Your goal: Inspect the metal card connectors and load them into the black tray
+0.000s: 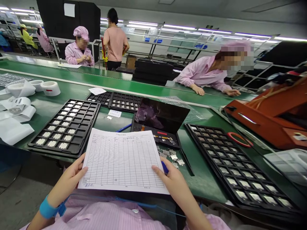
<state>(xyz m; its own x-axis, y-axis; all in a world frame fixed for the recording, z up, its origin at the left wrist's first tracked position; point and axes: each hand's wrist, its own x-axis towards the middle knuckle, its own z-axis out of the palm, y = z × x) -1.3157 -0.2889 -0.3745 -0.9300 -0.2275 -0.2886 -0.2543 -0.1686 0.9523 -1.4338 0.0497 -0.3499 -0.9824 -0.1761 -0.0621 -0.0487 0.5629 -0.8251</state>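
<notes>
A printed paper form point(123, 161) with a ruled grid and a little handwriting is held up in front of me, tilted over the bench edge. My left hand point(74, 172) pinches its left edge, thumb on top. At the right edge my right hand point(170, 174) grips the sheet the same way. A blue object point(164, 167), its kind unclear, shows between that hand's fingers. Behind the form lie a blue pen point(124, 128), an open black case point(159, 119) with a dark glossy lid, loose small metal parts point(174, 157) and black tweezers point(187, 162).
Black compartment trays with silvery parts stand left point(82, 129) and right point(217, 169), others farther back. Label rolls point(50, 88) lie at far left. A tape roll point(240, 139) and an orange machine point(257, 116) stand right. Co-workers sit beyond the green conveyor point(115, 78).
</notes>
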